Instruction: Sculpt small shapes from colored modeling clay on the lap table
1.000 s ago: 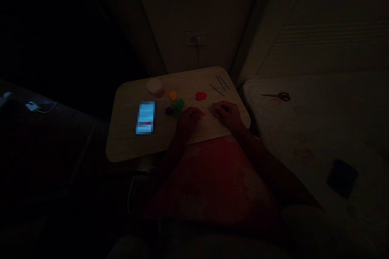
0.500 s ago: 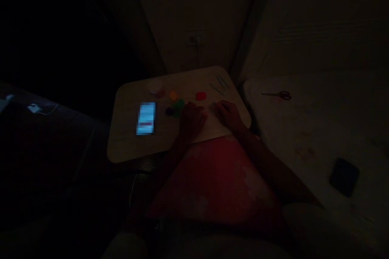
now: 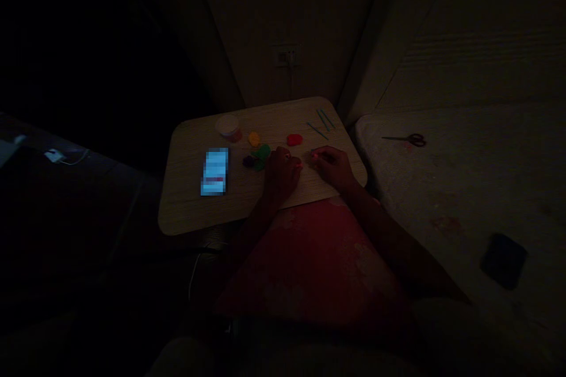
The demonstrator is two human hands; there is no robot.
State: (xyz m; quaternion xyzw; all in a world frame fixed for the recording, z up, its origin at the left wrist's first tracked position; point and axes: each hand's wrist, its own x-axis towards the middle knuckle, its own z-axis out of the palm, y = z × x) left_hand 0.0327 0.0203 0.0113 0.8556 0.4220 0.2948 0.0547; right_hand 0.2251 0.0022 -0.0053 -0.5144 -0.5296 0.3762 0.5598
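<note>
My left hand (image 3: pixel 282 172) rests over the small wooden table with its fingers curled; a bit of red shows at the fingertips, too dark to make out fully. My right hand (image 3: pixel 333 166) faces it, thumb and forefinger pinched on a small red piece (image 3: pixel 315 155) with a dark end. Beyond the hands lies a red lump (image 3: pixel 294 139) that looks like modelling clay. Green lumps (image 3: pixel 262 152), a dark purple lump (image 3: pixel 248 161) and a yellow lump (image 3: pixel 253 139) lie left of my left hand. Thin green strips (image 3: pixel 318 131) lie toward the far right corner.
A lit phone (image 3: pixel 214 171) lies on the left of the table (image 3: pixel 186 212), near a round lidded tub (image 3: pixel 227 126). On the pale surface to the right are scissors (image 3: pixel 409 139) and a dark square object (image 3: pixel 504 260). A wall socket (image 3: pixel 286 56) holds a plug. The room is dim.
The small red piece between my right fingertips shows more plainly now. Both hands stay nearly in place; the whole view has shifted slightly and is sharper.
</note>
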